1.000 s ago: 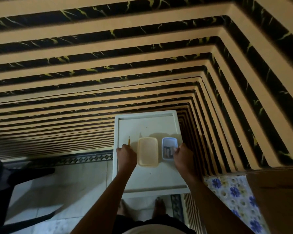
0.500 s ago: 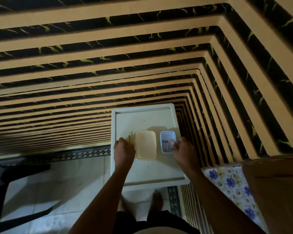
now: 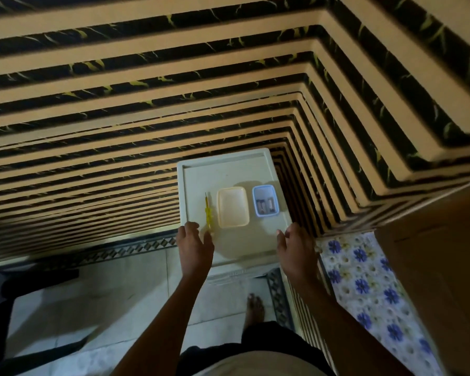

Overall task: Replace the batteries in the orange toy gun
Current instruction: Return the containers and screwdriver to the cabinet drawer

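A small white table (image 3: pixel 228 172) stands against a striped wall. On it lie a yellow screwdriver (image 3: pixel 208 213), an empty pale yellow tray (image 3: pixel 232 207) and a small blue tray (image 3: pixel 265 200) with batteries inside. My left hand (image 3: pixel 194 246) hovers at the table's near left edge, fingers relaxed, thumb close to the screwdriver's handle. My right hand (image 3: pixel 295 246) hangs at the near right edge, fingers loosely bent, holding nothing. No orange toy gun is in view.
Black and tan striped walls (image 3: pixel 147 104) meet in a corner behind the table. A flowered cloth (image 3: pixel 364 280) covers a surface on the right, beside a brown cardboard box (image 3: pixel 440 253). A dark chair (image 3: pixel 0 294) stands left on the tiled floor. My foot (image 3: pixel 254 308) is below the table.
Both hands have pulled back from the screwdriver and the blue tray toward the table's near edge. The screwdriver now lies fully uncovered.
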Tool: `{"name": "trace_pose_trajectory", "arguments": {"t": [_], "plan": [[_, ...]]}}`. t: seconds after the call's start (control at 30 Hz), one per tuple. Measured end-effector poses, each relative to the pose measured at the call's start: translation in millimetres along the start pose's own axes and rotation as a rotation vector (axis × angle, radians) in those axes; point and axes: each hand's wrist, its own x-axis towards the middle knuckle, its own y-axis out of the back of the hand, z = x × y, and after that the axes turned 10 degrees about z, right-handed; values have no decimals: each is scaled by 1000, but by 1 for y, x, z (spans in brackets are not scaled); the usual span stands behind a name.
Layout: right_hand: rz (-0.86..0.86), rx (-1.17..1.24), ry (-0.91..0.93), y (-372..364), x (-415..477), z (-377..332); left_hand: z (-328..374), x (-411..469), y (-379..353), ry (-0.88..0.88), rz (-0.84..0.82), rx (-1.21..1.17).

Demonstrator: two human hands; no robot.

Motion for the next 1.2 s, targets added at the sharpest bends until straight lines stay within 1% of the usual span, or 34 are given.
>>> {"name": "trace_pose_trajectory", "arguments": {"t": [0.13,0.27,0.3,0.37,0.43,0.47,0.57,0.67,0.8,0.87,1.03,1.2], "plan": [[142,21,94,-3,-48,4,-25,-27,15,-155,-33,10],[218,48,159,-22,-106,12,-54,-50,27,-354,-157,60],[180,67,137,-28,-115,13,-59,-52,27,-414,-194,71],[-41,101,102,-45,-138,20,-78,-59,26,-522,-231,99],[-246,32,103,-60,-150,27,-89,-62,24,-591,-240,127],[-303,-17,134,-69,-153,31,-90,-60,22,-618,-225,126],[-441,-90,204,-105,-154,44,-99,-57,14,-692,-156,137],[-503,-213,337,-140,-148,52,-112,-60,2,-732,-83,145],[-625,-327,372,-173,-139,55,-113,-61,-2,-732,-24,151],[-612,-369,386,-190,-142,61,-115,-64,-4,-718,-21,154],[-411,-433,460,-192,-155,63,-111,-66,-4,-704,4,136],[-222,-335,591,-165,-183,77,-107,-64,3,-703,-29,151]]}}
